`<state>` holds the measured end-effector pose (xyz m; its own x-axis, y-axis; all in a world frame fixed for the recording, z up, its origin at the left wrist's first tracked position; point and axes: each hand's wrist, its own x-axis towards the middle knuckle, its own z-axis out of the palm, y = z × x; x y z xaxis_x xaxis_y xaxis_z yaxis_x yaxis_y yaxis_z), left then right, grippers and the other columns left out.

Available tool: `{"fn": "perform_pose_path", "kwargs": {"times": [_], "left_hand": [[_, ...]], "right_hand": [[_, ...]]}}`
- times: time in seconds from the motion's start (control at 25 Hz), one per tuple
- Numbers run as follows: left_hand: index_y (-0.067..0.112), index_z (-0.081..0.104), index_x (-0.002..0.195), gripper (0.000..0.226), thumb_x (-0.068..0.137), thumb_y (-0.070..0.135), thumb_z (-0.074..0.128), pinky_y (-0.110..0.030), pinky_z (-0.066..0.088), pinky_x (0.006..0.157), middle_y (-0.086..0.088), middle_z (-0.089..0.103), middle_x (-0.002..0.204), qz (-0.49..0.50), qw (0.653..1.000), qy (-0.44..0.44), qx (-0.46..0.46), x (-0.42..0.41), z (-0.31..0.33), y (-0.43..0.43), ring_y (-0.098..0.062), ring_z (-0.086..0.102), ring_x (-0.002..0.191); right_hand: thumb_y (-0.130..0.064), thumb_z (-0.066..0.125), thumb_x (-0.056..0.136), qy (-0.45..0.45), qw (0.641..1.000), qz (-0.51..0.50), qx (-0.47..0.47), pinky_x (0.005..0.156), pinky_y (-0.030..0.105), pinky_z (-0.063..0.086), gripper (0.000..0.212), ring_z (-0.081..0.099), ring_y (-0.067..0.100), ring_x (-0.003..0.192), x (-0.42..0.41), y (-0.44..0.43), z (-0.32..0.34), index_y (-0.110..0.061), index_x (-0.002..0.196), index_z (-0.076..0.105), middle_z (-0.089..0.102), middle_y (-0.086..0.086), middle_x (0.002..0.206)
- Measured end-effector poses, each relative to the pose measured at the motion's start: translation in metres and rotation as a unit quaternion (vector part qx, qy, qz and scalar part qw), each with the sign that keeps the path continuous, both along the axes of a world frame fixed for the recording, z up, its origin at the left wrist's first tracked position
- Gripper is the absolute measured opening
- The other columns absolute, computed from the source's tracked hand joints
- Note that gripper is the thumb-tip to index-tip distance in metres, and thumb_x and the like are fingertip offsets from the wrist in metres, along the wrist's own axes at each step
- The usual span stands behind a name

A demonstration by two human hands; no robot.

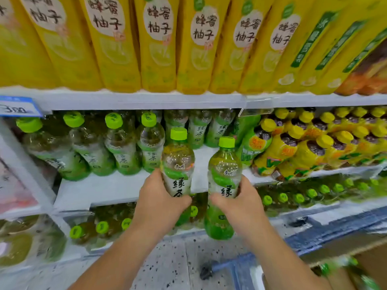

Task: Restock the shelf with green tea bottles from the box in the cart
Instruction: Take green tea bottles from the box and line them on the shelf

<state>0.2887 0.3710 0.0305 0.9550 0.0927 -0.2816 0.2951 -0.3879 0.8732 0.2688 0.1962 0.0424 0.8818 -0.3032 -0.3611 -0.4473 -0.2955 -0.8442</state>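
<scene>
Head view: left grip [161, 197] wrapped round one green tea bottle [178, 164], right grip [240, 204] round a second bottle [223, 185], both upright before the shelf [109, 189] gap. Risk: either could clip the shelved bottles [149, 147] and topple them.
</scene>
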Motion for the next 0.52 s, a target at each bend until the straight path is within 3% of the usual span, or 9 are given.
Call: {"fn": "perform_pose_path", "kwargs": {"times": [0.08,0.2,0.4,0.52], "left_hand": [[0.029,0.058,0.089,0.038,0.068,0.01,0.082,-0.02,0.053,0.054,0.007,0.069,0.081,0.021,0.999,-0.023,0.005,0.014,-0.017,-0.007,-0.003,0.065,0.068],[0.03,0.053,0.086,0.039,0.07,0.009,0.081,-0.008,0.044,0.046,0.009,0.066,0.078,0.032,0.997,-0.065,0.02,0.032,-0.036,-0.016,0.003,0.062,0.067],[0.027,0.055,0.095,0.039,0.071,0.011,0.082,-0.007,0.041,0.054,0.006,0.062,0.082,0.04,0.989,-0.143,0.027,0.052,-0.064,-0.031,0.004,0.057,0.069],[0.026,0.056,0.11,0.047,0.073,0.014,0.082,-0.006,0.044,0.068,0.007,0.064,0.099,0.055,0.982,-0.18,0.015,0.056,-0.082,-0.039,0.001,0.06,0.088]], "right_hand": [[-0.017,0.08,0.072,-0.032,0.999,0.02,0.009,0.061,0.023,0.054,0.035,0.067,-0.003,0.071,0.021,-0.005,-0.011,-0.035,0.096,0.062,0.071,-0.022,0.082],[-0.018,0.084,0.07,-0.092,0.995,0.026,0.007,0.073,0.033,0.06,0.042,0.07,0.0,0.078,0.054,-0.014,-0.027,-0.036,0.101,0.063,0.074,-0.019,0.088],[-0.022,0.087,0.071,-0.16,0.986,0.055,-0.011,0.081,0.024,0.054,0.046,0.065,-0.011,0.085,0.087,-0.025,-0.058,-0.041,0.1,0.057,0.069,-0.026,0.092],[-0.019,0.086,0.073,-0.177,0.981,0.081,0.002,0.086,0.028,0.056,0.05,0.066,-0.007,0.092,0.094,-0.026,-0.077,-0.037,0.11,0.058,0.07,-0.021,0.1]]}}
